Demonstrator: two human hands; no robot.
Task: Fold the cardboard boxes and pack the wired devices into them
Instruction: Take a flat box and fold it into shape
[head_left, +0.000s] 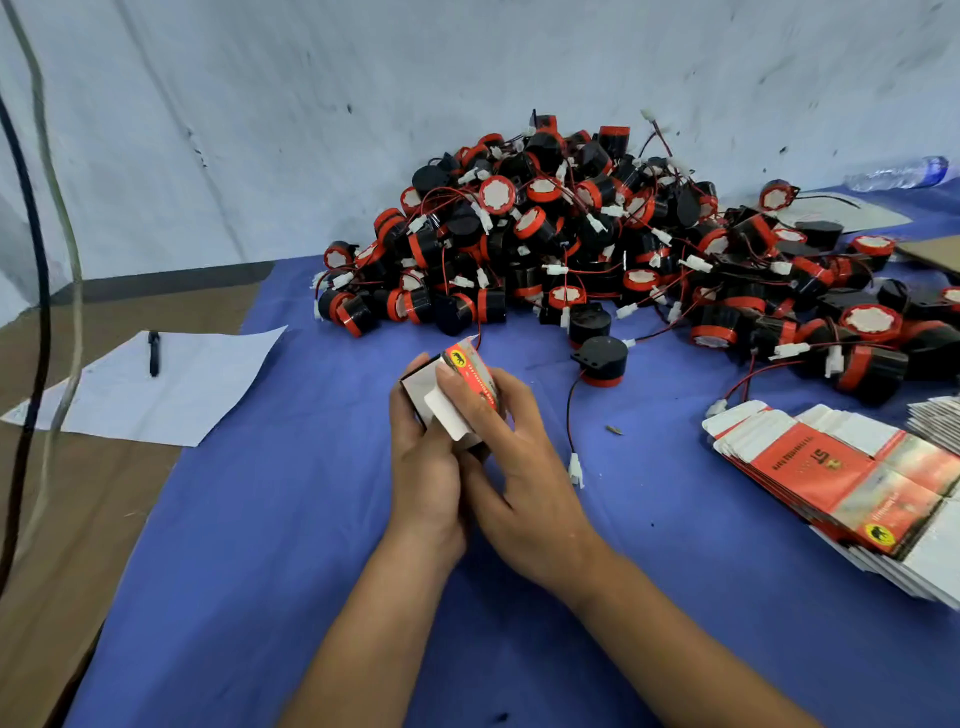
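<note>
A small red and white cardboard box (470, 371) is held above the blue cloth, between both hands. My left hand (423, 462) grips its white underside from the left. My right hand (511, 457) curls over its red side, fingers pressing a white flap. A big heap of black and red round wired devices (597, 244) lies behind the hands. One loose device (600, 361) sits just right of the box, its wire trailing to a white plug (575, 467). A fanned stack of flat unfolded boxes (841, 473) lies at the right.
The blue cloth (291, 519) covers the work surface, with brown cardboard (62, 509) at the left. A white sheet (150, 389) with a black pen (154, 353) lies there. Cables (36, 260) hang at the far left. A plastic bottle (898, 174) lies at the back right.
</note>
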